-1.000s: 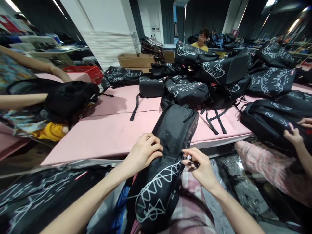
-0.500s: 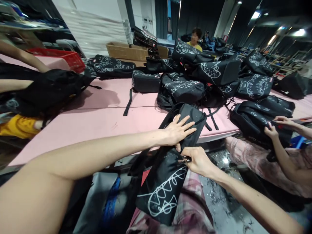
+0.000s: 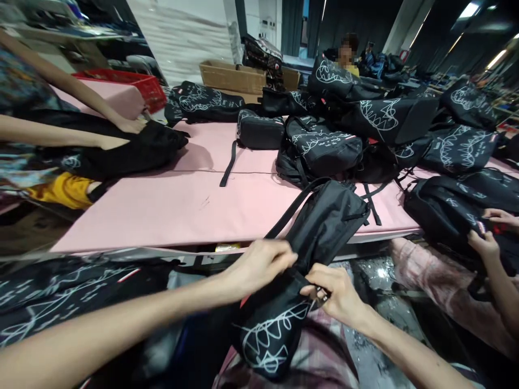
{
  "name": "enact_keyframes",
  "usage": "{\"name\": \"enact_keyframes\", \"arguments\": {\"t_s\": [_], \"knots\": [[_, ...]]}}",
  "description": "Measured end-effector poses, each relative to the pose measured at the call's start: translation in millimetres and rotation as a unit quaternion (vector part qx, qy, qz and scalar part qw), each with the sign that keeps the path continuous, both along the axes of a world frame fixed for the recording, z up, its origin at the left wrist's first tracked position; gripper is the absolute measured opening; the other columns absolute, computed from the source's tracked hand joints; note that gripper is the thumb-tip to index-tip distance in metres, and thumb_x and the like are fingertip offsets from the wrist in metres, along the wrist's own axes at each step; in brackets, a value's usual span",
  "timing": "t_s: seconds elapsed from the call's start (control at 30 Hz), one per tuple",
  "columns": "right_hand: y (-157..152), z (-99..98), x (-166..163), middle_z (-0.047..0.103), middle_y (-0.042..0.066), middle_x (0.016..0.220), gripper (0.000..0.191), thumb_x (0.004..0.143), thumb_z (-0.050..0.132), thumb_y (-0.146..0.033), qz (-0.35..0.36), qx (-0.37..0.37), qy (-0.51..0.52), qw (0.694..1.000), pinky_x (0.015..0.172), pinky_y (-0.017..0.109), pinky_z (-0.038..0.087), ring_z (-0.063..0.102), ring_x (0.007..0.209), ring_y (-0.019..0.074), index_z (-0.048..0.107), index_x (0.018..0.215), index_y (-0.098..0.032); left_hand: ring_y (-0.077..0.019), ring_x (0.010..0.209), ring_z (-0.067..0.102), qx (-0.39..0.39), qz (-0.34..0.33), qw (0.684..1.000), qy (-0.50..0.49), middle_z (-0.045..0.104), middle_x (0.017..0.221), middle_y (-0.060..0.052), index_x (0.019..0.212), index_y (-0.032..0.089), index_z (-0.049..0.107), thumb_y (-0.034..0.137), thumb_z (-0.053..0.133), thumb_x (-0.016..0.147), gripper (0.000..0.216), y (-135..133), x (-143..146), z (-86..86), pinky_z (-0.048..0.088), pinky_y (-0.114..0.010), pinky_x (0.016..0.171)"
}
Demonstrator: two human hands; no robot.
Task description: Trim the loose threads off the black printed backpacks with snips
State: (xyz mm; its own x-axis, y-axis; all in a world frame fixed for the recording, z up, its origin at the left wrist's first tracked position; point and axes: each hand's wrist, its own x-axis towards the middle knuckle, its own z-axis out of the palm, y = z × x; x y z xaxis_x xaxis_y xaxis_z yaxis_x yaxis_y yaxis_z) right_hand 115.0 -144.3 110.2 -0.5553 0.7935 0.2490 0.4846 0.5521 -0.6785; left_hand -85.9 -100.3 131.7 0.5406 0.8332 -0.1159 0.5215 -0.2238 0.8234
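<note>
We look across a long pink surface in a dim workroom, with a cardboard box and a red crate at its far side. At the far left, another person's two hands press on a flat black bag that lies on the surface. Nearer to us on the left, a heap of printed black fabric lies below the edge of the surface.

In the middle, our left hand is closed in a pinch on the cloth of a black backpack, which leans with its top on the edge of the surface and its white-scribbled lower end down on our lap. Just to the right, our right hand is curled tight around a small dark thing against the same backpack; we cannot tell what that thing is.

Behind, a pile of black backpacks with white drawings covers the middle and right of the surface. At the far right, a second person's hands rest on another black backpack at the edge of the surface.
</note>
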Motion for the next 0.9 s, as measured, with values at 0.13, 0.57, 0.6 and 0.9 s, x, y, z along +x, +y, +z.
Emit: {"name": "enact_keyframes", "arguments": {"t_s": [0.13, 0.57, 0.6, 0.9], "knots": [[-12.8, -8.0, -11.9, 0.048, -0.001, 0.061, 0.029, 0.092, 0.039, -0.024, 0.022, 0.144, -0.096, 0.985, 0.044, 0.025, 0.026, 0.042, 0.048, 0.0098, 0.057, 0.07, -0.018, -0.0158, 0.049, 0.057, -0.466, 0.079, 0.88, -0.048, 0.059, 0.051, -0.004, 0.06, 0.015, 0.055, 0.078, 0.035, 0.069, 0.067, -37.0, -14.3, -16.4, 0.046, -0.025, 0.048], [-27.7, -30.0, -19.5, 0.063, 0.014, 0.11, 0.026, 0.081, 0.048, -0.012, 0.073, 0.226, -0.33, 0.914, 0.053, 0.029, 0.043, 0.059, 0.061, 0.0167, 0.056, 0.106, -0.011, -0.0165, 0.059, 0.065, -0.533, 0.313, 0.771, -0.155, 0.058, 0.052, 0.0, 0.067, 0.017, 0.042, 0.012, 0.056, 0.071, 0.016, -48.4, -3.8, -44.3, 0.053, -0.03, 0.067], [-27.0, -28.6, -16.7, 0.061, 0.016, 0.115, 0.025, 0.081, 0.05, -0.014, 0.066, 0.224, -0.352, 0.907, 0.052, 0.03, 0.043, 0.06, 0.061, 0.0176, 0.058, 0.104, -0.011, -0.0176, 0.062, 0.066, -0.525, 0.314, 0.772, -0.171, 0.058, 0.053, 0.001, 0.069, 0.018, 0.039, 0.012, 0.057, 0.071, 0.019, -51.0, -5.2, -46.3, 0.053, -0.032, 0.07], [-30.9, -35.1, -18.1, 0.057, 0.019, 0.12, 0.03, 0.08, 0.051, -0.01, 0.127, 0.22, -0.409, 0.877, 0.049, 0.029, 0.046, 0.061, 0.057, 0.0169, 0.058, 0.109, -0.006, -0.0122, 0.055, 0.058, -0.443, 0.297, 0.791, -0.299, 0.03, 0.049, 0.01, 0.052, 0.02, 0.025, 0.026, 0.073, 0.055, 0.048, -72.6, -13.4, -72.3, 0.053, -0.041, 0.082]]}}
